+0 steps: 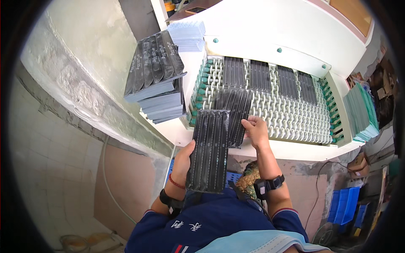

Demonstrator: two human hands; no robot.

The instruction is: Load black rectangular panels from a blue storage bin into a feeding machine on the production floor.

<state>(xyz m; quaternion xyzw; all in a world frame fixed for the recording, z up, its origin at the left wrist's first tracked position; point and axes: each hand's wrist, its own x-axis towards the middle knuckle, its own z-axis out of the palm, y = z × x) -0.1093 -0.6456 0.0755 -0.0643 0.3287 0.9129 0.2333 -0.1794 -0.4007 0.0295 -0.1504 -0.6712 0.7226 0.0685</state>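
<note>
My left hand [182, 162] is closed on the left edge of a black circuit board panel [209, 154], held upright in front of me; whether it is one panel or a thin stack I cannot tell. My right hand [256, 131] pinches the right edge of another black panel [237, 111], smeared by motion, its far end over the near left part of the roller conveyor [291, 120]. Farther in on the white rollers lie several black panels, among them a left one [233, 71] and a right one [306, 87], side by side by the white machine cover.
Left of the rollers rises a tall stack of black panels [156, 63], with pale blue sheets [185, 31] behind. Green-edged sheets [360, 111] stand at the right end. A rough wall [76, 76] borders the left; blue crates [342, 204] sit on the floor at right.
</note>
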